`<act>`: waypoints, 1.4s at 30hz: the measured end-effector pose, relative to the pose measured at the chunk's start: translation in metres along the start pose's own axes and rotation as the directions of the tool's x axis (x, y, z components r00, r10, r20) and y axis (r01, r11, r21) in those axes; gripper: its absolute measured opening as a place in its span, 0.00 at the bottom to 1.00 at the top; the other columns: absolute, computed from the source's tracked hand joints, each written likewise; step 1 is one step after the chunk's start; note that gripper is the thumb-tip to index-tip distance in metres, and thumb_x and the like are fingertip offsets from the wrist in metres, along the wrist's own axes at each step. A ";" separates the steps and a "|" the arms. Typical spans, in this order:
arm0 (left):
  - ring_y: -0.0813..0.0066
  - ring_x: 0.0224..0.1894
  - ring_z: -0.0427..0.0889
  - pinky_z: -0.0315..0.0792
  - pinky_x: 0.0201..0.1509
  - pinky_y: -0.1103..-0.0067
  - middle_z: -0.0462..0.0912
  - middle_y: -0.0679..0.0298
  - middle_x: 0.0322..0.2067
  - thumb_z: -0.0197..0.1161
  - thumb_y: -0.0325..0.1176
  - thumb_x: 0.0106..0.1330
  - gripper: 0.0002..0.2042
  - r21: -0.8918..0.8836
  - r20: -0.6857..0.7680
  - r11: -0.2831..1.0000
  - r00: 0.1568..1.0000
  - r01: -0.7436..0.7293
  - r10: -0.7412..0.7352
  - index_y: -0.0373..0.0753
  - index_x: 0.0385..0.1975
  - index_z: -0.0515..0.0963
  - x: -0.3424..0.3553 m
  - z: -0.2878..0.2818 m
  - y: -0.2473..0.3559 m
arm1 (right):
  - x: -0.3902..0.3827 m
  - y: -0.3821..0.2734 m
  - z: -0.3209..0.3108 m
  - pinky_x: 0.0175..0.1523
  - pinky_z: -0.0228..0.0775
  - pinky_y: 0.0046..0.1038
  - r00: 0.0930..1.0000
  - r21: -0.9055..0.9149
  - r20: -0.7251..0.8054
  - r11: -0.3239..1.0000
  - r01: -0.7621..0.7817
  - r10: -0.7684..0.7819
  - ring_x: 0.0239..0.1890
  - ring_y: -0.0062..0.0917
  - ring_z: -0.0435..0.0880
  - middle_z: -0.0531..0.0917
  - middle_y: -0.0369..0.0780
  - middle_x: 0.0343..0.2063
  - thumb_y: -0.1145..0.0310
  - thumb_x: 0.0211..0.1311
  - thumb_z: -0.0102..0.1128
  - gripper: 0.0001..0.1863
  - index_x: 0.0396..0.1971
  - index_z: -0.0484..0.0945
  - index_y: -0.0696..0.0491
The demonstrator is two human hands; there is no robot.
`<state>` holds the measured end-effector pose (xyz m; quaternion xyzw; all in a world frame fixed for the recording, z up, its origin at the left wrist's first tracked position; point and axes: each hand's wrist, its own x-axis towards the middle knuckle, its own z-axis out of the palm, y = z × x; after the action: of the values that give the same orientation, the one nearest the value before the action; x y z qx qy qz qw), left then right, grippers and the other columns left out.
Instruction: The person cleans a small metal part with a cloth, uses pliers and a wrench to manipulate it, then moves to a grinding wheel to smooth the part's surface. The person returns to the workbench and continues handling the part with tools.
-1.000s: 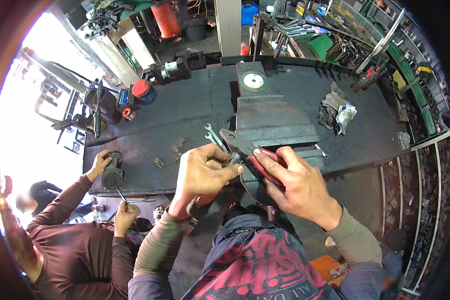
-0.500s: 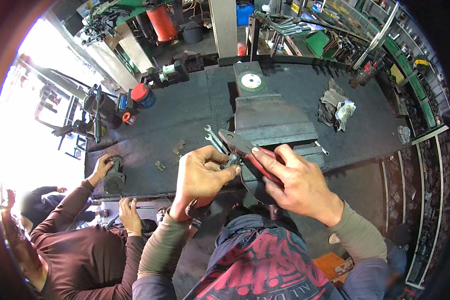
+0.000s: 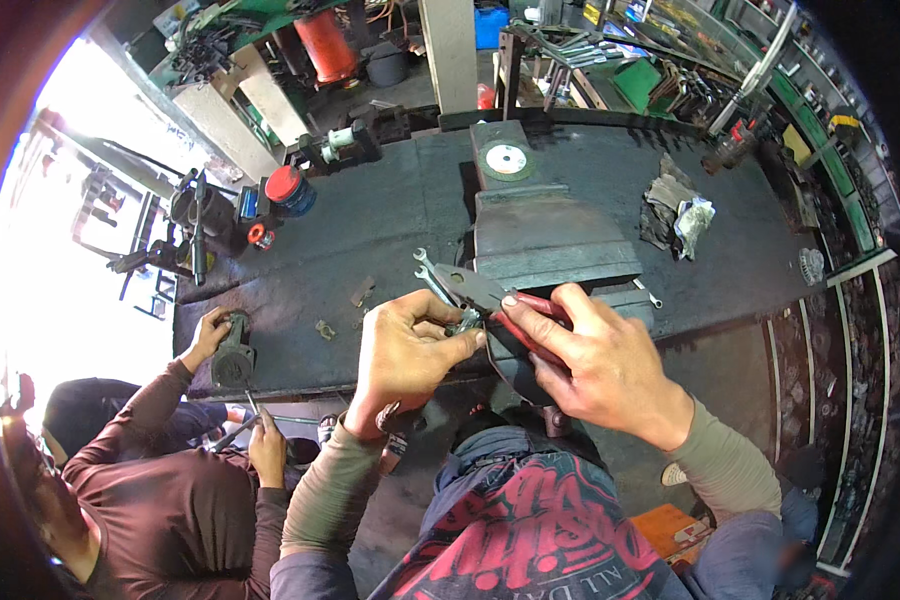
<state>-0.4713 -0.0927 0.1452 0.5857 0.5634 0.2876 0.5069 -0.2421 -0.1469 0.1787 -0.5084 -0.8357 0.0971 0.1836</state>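
Note:
My left hand (image 3: pixel 405 360) pinches a small shiny metal part (image 3: pixel 464 320) between thumb and fingertips. My right hand (image 3: pixel 610 365) is wrapped round red-handled pliers (image 3: pixel 475 285), whose steel jaws reach left over that part. Open-ended wrenches (image 3: pixel 428 272) lie just beyond my left fingers, their shafts partly hidden. Both hands are at the near side of a big steel vise (image 3: pixel 550 245) on the dark workbench (image 3: pixel 370 220); the part's far end is too hidden to make out.
At left, a co-worker (image 3: pixel 180 510) reaches to a cast metal part (image 3: pixel 234 365) on the bench edge; another person is beyond. A grinding disc (image 3: pixel 506 160) sits on the vise, rags (image 3: pixel 675 210) lie right, a red-lidded tub (image 3: pixel 287 188) back left, shelving (image 3: pixel 840 410) far right.
The pliers' jaws have shifted slightly up and left, with my hands in much the same grip. The co-worker's right hand and tool have moved slightly down and right.

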 end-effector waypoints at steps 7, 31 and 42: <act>0.90 0.22 0.74 0.68 0.26 0.84 0.83 0.68 0.19 0.79 0.28 0.57 0.12 0.021 0.018 0.999 0.999 -0.038 0.038 0.28 0.34 0.84 0.002 -0.001 -0.001 | 0.001 0.005 0.001 0.34 0.80 0.36 0.987 -0.014 -0.159 0.999 0.029 -0.031 0.35 0.37 0.83 0.77 0.42 0.42 0.67 0.54 0.71 0.33 0.65 0.80 0.44; 0.91 0.22 0.70 0.65 0.26 0.85 0.80 0.71 0.18 0.80 0.29 0.55 0.13 0.043 0.003 0.998 0.999 -0.051 0.051 0.28 0.34 0.85 0.007 -0.002 -0.005 | 0.001 0.007 -0.011 0.36 0.80 0.36 0.993 -0.003 -0.121 1.000 0.012 -0.012 0.36 0.37 0.83 0.77 0.41 0.41 0.68 0.56 0.70 0.34 0.66 0.78 0.42; 0.90 0.22 0.72 0.68 0.27 0.85 0.81 0.70 0.18 0.80 0.28 0.55 0.13 0.109 -0.011 0.992 0.998 -0.060 0.061 0.28 0.34 0.85 0.001 0.001 0.001 | 0.003 0.002 -0.006 0.38 0.82 0.38 0.967 0.103 -0.248 0.994 -0.024 0.049 0.38 0.36 0.85 0.78 0.40 0.42 0.70 0.54 0.71 0.34 0.65 0.78 0.45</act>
<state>-0.4699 -0.0915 0.1456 0.6272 0.5637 0.2757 0.4613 -0.2393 -0.1440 0.1844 -0.5222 -0.7904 0.0770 0.3109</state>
